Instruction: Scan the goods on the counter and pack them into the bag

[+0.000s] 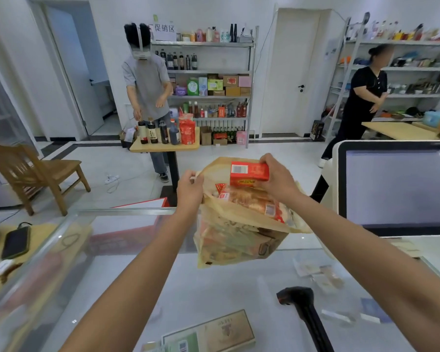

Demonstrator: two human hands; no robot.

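Note:
A tan translucent plastic bag (229,240) stands on the glass counter (137,275), bulging with packets. My left hand (189,193) grips the bag's left rim and holds the mouth open. My right hand (277,177) holds a red box (249,174) with a white barcode label, right above the open mouth. Under the box, a clear pack of reddish sausages (249,200) lies slanted across the top of the bag.
A black barcode scanner (296,298) lies on the counter at the front right. A flat tan and green box (214,334) sits at the near edge. The register screen (396,184) stands at right. A dark phone (15,242) lies at left. Two people stand beyond the counter.

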